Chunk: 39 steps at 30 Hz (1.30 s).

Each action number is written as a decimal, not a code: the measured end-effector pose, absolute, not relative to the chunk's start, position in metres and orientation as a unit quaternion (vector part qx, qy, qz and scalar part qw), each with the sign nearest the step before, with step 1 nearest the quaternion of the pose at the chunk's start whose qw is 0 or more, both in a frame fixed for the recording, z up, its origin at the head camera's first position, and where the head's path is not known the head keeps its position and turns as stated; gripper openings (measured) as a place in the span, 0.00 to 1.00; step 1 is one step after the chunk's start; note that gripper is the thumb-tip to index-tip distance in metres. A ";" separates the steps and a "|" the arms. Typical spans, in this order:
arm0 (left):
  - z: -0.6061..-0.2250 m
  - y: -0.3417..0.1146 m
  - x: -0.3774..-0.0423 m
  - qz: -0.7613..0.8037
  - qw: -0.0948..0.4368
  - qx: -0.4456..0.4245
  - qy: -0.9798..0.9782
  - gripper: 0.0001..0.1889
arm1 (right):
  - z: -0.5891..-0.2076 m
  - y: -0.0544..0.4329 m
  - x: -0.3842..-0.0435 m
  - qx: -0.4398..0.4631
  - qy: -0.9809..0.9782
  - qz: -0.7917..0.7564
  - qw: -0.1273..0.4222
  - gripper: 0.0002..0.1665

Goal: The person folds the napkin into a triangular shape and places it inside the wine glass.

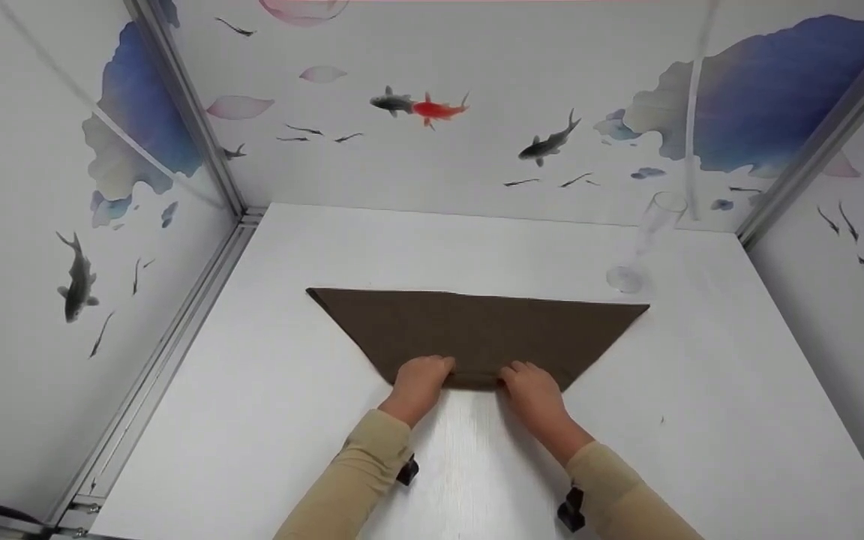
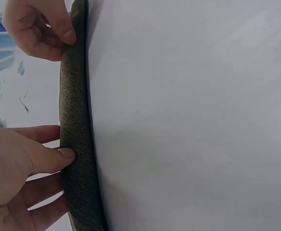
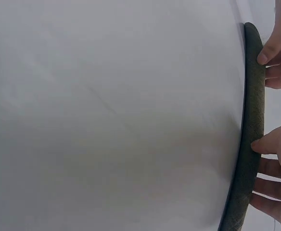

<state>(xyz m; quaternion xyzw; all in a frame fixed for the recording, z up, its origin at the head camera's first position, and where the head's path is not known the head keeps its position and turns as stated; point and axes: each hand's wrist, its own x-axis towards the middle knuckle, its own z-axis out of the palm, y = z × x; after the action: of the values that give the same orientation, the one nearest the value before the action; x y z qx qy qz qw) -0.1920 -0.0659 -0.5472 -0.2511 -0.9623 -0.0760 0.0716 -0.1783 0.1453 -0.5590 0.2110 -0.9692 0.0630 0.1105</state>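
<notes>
A dark brown cloth napkin (image 1: pixel 477 322) lies on the white table as a trapezoid, its long straight edge at the far side and its short edge toward the person. That near edge is a narrow rolled band (image 2: pixel 75 101). My left hand (image 1: pixel 421 382) pinches the band near its left end, thumb on top and fingers beyond it. Some distance to the right, my right hand (image 1: pixel 533 390) grips the same band, its thumb (image 3: pixel 260 145) pressed on the roll. Both hands appear in each wrist view, on the one roll.
A clear stemmed glass (image 1: pixel 625 279) stands beyond the napkin's right corner. White panels (image 1: pixel 417 165) printed with fish and blue leaves enclose the table at the back and sides. A metal rail (image 1: pixel 169 337) runs along the left edge.
</notes>
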 end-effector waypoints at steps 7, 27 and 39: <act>-0.549 -0.067 -0.199 -0.104 0.065 -0.216 -0.969 0.09 | -0.559 0.146 -0.181 0.200 -0.972 0.074 0.101 0.05; -0.555 -0.066 -0.196 -0.060 0.097 -0.195 -0.974 0.02 | -0.561 0.152 -0.199 0.169 -0.978 0.103 0.072 0.06; -0.553 -0.067 -0.199 -0.050 0.073 -0.191 -0.978 0.07 | -0.562 0.155 -0.197 0.156 -0.981 0.086 0.071 0.04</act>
<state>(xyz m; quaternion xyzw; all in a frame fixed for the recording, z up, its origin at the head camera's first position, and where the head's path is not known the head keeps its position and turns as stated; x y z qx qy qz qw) -0.1991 -0.0673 -0.5527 -0.1908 -0.9777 -0.0503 0.0727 -0.1966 0.1547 -0.5617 0.1559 -0.9814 0.0861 0.0713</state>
